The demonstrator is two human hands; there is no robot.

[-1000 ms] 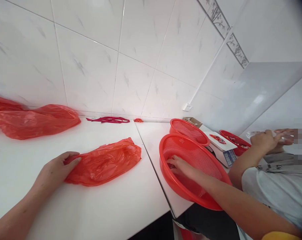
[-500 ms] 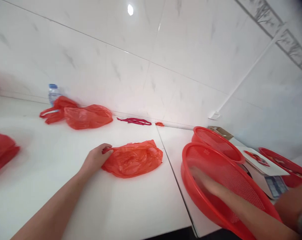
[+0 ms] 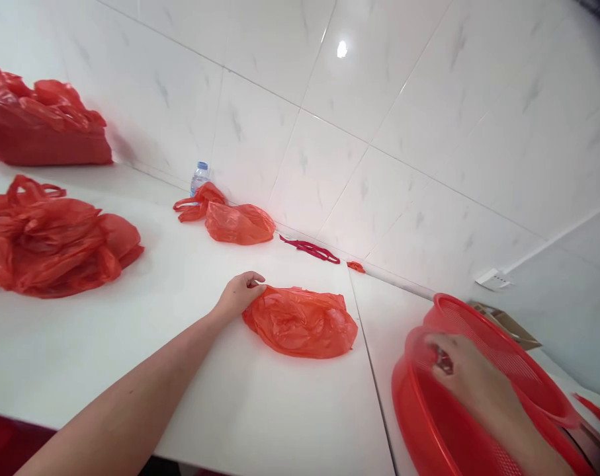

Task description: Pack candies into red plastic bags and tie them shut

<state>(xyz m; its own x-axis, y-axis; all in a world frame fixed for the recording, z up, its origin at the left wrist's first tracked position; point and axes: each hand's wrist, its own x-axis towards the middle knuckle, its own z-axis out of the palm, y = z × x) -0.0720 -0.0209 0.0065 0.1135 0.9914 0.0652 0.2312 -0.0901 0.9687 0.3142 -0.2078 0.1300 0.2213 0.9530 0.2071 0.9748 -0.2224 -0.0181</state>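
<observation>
My left hand (image 3: pixel 239 294) pinches the near-left edge of a red plastic bag (image 3: pixel 302 322) between thumb and fingers. The bag lies flat and wrinkled on the white desk (image 3: pixel 185 291), its right end just beside the seam that divides the surface.

My right hand (image 3: pixel 471 373) is over the large red basket (image 3: pixel 416 416), fingers curled around a small shiny thing (image 3: pixel 444 361), dark red in part (the hand is blurred, so I cannot tell what it is). A second red basket (image 3: pixel 478 330) stands just behind the first, with a brown box (image 3: pixel 515 327) beyond it, below a wall socket (image 3: pixel 494 279).

Along the tiled wall lie a small orange-red scrap (image 3: pixel 356 266), a magenta strap (image 3: pixel 312 248) and a puffed red bag (image 3: pixel 243 223). Touching that one on its left is a crumpled bag with a loop handle (image 3: pixel 208 195), in front of a clear bottle with a blue cap (image 3: pixel 200 173). Farther left I have a heap of red bags (image 3: pixel 51 244), and behind it a bulky red bundle (image 3: pixel 46 129) near the wall.
</observation>
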